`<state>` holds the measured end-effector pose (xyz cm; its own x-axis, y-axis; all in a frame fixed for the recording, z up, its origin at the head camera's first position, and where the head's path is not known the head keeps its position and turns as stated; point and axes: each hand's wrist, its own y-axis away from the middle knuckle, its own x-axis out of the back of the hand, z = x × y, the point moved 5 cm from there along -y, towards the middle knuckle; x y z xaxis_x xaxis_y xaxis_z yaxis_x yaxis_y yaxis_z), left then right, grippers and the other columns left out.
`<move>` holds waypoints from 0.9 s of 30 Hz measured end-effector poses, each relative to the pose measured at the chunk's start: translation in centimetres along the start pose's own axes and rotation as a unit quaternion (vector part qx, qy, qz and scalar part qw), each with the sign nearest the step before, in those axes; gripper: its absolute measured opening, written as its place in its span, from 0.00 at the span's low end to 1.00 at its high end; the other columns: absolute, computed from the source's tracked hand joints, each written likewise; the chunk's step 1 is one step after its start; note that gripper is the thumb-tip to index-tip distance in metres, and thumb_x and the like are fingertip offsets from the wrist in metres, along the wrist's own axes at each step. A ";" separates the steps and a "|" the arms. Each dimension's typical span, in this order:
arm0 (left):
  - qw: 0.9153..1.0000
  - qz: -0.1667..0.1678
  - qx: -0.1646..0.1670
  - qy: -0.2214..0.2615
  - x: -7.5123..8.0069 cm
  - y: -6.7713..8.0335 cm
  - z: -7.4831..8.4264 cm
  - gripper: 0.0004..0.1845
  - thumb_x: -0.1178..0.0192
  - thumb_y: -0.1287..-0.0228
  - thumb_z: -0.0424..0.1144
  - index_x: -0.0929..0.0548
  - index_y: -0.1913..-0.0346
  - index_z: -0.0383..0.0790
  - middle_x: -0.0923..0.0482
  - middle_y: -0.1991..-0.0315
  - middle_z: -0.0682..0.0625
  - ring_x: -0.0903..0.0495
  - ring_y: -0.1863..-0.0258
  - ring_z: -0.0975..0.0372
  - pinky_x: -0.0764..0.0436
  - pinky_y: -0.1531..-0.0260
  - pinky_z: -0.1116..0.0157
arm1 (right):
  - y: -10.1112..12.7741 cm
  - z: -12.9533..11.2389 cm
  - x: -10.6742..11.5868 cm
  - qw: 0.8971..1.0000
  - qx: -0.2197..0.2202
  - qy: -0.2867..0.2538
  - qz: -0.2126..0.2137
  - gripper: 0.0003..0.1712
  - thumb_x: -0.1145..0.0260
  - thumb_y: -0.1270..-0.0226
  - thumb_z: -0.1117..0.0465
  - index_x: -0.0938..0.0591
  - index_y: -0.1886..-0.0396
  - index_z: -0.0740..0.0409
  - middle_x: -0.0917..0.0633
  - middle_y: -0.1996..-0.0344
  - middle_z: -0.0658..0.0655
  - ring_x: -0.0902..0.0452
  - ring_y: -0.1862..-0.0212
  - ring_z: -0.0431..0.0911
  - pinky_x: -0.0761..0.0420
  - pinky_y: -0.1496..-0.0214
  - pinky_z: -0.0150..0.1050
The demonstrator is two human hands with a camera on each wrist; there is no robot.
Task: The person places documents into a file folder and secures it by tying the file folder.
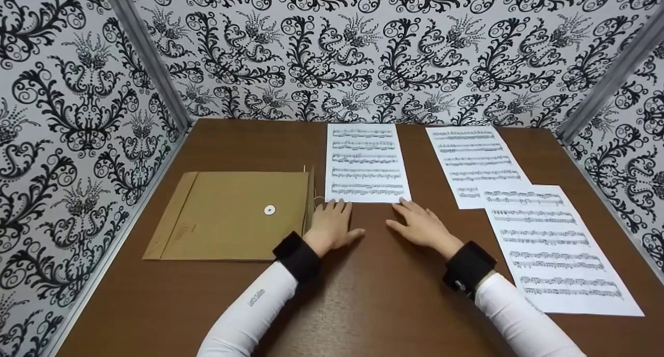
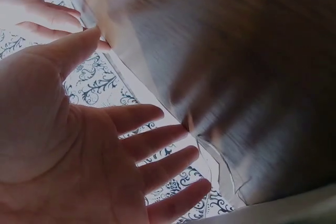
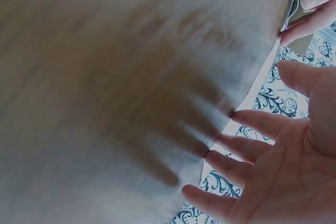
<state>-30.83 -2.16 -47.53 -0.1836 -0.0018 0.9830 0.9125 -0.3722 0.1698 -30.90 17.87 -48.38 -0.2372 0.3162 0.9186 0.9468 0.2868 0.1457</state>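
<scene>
One sheet of printed music lies on the brown table, in front of both hands. My left hand, palm down with fingers spread, has its fingertips right at the sheet's lower left corner. The right hand lies with its fingertips at the lower right corner, thumb pointing inward. Both wrist views show straight fingers with bare palms. Close beside the left hand is a brown cardboard envelope with a white round button and a thin string at its right edge.
To the right, one music sheet lies slanted at the back, and another sheet overlaps its lower corner, next to the right forearm. Black-and-white patterned walls enclose the table at the back and sides.
</scene>
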 end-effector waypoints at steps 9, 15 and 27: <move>0.999 0.023 -0.019 -0.030 0.1 0.5 0.9 0.45 0.51 0.28 0.69 0.34 0.24 0.36 0.30 0.26 0.42 0.29 0.27 0.51 0.29 0.27 0.52 | 1.1 -0.1 0.4 1.000 0.002 0.025 0.002 0.36 0.46 0.20 0.44 0.30 0.26 0.66 0.34 0.23 0.71 0.38 0.23 0.67 0.42 0.23 0.72; 0.997 0.041 -0.040 -0.042 0.3 1.4 2.0 0.44 0.50 0.28 0.69 0.29 0.29 0.32 0.23 0.34 0.42 0.23 0.34 0.52 0.25 0.32 0.55 | 2.4 0.0 0.3 0.999 0.003 0.042 0.007 0.37 0.44 0.21 0.44 0.29 0.27 0.67 0.32 0.25 0.73 0.35 0.25 0.68 0.39 0.24 0.71; 0.993 0.073 -0.057 -0.068 -0.5 2.8 3.5 0.42 0.48 0.30 0.69 0.23 0.35 0.32 0.21 0.43 0.45 0.20 0.43 0.55 0.22 0.38 0.58 | 5.0 0.1 0.0 0.998 -0.014 0.059 0.017 0.40 0.49 0.21 0.37 0.28 0.27 0.65 0.28 0.28 0.72 0.32 0.26 0.66 0.37 0.27 0.71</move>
<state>-26.87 0.00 -47.30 0.0059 0.0599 0.9982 0.8772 -0.4796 0.0236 -26.17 19.40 -47.69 -0.1790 0.2154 0.9600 0.9600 0.2516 0.1225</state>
